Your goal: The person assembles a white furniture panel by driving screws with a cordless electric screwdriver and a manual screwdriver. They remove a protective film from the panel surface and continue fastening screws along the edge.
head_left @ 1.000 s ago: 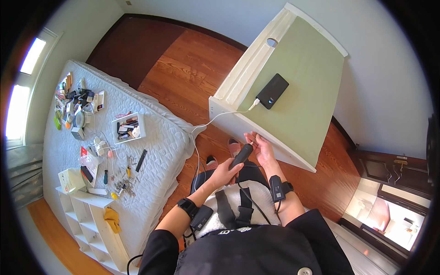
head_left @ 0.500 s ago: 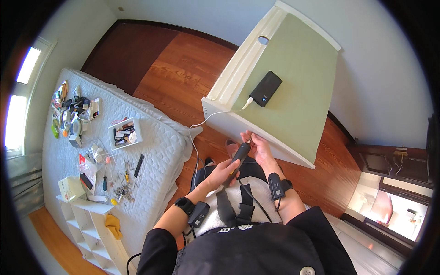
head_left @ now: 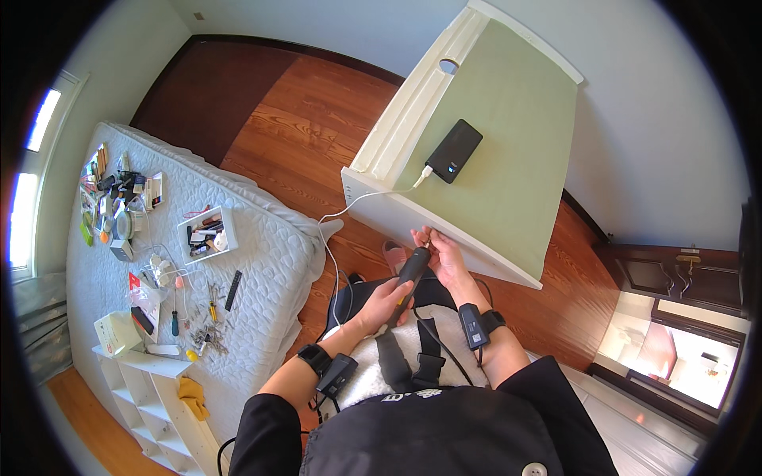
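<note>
My left hand (head_left: 386, 304) is wrapped round the dark body of an electric screwdriver (head_left: 415, 265), which slants up and away over my lap. At its far end my right hand (head_left: 448, 260) is closed, fingertips pinched at the metal tip; the fingers partly hide what is there. Just beyond both hands stands a white cabinet with a green top (head_left: 516, 143). A black power bank (head_left: 458, 147) lies on it with its small display lit. From its plug a white cable (head_left: 361, 198) runs over the cabinet's edge and down beside my left leg.
On my left a quilted mattress (head_left: 270, 218) carries a white box of small items (head_left: 208, 252), a blue-handled screwdriver (head_left: 175, 323), a black strip (head_left: 233, 290) and several loose tools and parts. A white shelf unit (head_left: 171, 389) leans at the lower left. Dark wooden doors (head_left: 659, 278) stand right.
The whole view has shifted slightly, with the cabinet and mattress a little further left. Both hands keep their hold on the electric screwdriver, nearly unmoved.
</note>
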The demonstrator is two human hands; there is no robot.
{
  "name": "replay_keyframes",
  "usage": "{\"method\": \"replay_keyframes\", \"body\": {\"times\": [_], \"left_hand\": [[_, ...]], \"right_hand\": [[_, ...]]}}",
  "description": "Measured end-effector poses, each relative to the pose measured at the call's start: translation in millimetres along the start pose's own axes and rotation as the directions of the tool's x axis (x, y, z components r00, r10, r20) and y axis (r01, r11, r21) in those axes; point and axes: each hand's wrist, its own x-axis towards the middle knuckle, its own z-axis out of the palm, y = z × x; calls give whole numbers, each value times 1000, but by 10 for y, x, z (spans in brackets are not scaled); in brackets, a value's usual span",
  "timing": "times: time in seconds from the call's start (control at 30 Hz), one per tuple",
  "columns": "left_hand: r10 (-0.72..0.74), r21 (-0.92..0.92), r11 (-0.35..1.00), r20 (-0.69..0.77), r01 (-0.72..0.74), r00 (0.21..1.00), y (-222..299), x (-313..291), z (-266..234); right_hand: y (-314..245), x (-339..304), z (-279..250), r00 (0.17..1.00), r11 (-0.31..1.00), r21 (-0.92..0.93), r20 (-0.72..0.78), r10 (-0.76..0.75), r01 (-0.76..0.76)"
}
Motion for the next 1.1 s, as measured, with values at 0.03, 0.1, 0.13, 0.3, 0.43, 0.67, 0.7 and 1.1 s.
{"method": "replay_keyframes", "body": {"times": [0.03,0.1,0.13,0.3,0.43,0.67,0.7,1.1], "left_hand": [[9,21,1000,0,-9,1000,-3,1,3],[20,42,999,-1,-19,1000,-6,1,8],[21,44,999,-3,-21,1000,-8,0,11],[30,49,998,-10,-30,999,-31,10,18],[49,67,997,-10,-48,999,-52,13,14],[31,73,997,-40,-28,999,-41,6,28],[44,80,996,-37,-41,998,-37,7,32],[50,108,993,-60,-43,997,-34,3,-18]], "right_hand": [[1,5,1,1000,1000,0,3,-6,6],[0,12,-7,1000,1000,-4,2,-5,5],[0,15,-13,1000,1000,-5,1,-4,4],[-3,24,-44,999,1000,17,39,-2,1],[-5,26,-53,998,1000,-11,62,-18,19],[-30,27,-29,1000,999,-54,29,10,-8],[-41,20,-21,999,999,-53,46,11,-8],[-36,-19,24,997,996,-87,77,27,-20]]}}
